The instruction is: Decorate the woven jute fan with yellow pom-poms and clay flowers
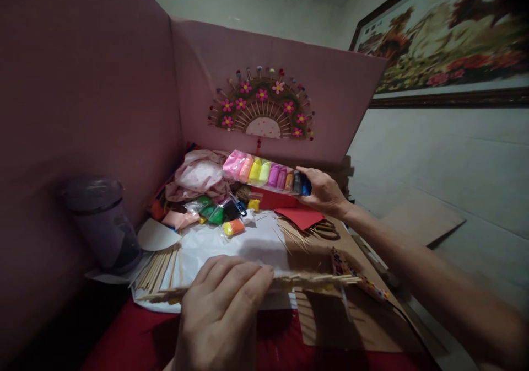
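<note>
My right hand (324, 192) grips the right end of a clear pack of modelling clay (264, 172), with pink, orange, yellow, purple, brown, black and blue pieces in a row. The pack is raised above the table and tilts down to the right. My left hand (227, 299), fingers curled over, holds a fan of wooden sticks (314, 279) seen nearly edge-on. More sticks (161, 266) spread out at the left beside a pale half-round card (158, 234); whether they belong to the held fan I cannot tell.
Loose clay packets (234, 227) and a bundled pink cloth (198, 175) lie behind. Scissors (326, 229), red paper (300, 216) and a corded glue gun (359, 277) are at right. A purple tumbler (103, 222) stands left. A decorated fan (262, 106) hangs on the pink board.
</note>
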`<action>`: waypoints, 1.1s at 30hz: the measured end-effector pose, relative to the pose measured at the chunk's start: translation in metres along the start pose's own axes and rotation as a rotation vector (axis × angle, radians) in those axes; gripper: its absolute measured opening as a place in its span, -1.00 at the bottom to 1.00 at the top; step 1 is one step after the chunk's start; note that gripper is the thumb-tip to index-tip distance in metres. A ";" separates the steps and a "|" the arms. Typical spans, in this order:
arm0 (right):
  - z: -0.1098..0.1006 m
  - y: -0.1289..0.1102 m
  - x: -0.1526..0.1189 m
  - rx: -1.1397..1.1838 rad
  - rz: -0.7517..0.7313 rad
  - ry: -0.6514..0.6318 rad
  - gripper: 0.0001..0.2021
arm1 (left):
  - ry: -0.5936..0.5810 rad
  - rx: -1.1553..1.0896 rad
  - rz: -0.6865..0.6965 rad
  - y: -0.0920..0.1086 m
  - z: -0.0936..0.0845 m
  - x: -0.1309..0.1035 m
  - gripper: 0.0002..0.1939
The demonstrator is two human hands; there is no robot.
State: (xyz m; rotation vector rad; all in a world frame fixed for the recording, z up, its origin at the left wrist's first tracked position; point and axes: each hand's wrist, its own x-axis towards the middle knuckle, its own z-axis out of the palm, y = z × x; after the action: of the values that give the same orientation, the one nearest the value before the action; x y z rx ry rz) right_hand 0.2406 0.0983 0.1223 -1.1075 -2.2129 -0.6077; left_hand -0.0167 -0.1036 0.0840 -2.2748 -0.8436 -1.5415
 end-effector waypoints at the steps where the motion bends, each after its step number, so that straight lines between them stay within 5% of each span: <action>1: -0.005 0.001 0.000 -0.014 0.014 0.027 -0.39 | 0.012 -0.007 -0.004 0.000 0.002 0.001 -0.70; 10: -0.040 0.007 -0.009 -0.117 0.100 0.149 -0.39 | 0.059 0.049 -0.085 -0.026 0.018 0.020 -0.79; 14: -0.050 0.010 -0.014 -0.168 0.135 0.176 -0.41 | 0.053 0.041 -0.267 -0.064 0.037 0.034 -0.84; 22: -0.065 -0.002 -0.025 -0.124 0.220 0.207 -0.37 | -0.168 -0.178 -0.829 -0.156 0.087 0.049 -0.74; 33: -0.057 -0.043 -0.039 -0.047 0.229 0.114 -0.39 | -0.279 -0.097 -0.958 -0.214 0.124 0.032 -0.72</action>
State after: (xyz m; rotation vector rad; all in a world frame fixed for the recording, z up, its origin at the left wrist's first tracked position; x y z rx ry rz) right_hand 0.2414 0.0172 0.1314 -1.2952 -1.9505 -0.6104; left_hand -0.0428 0.1404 0.0419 -2.2901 -2.2049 -1.5802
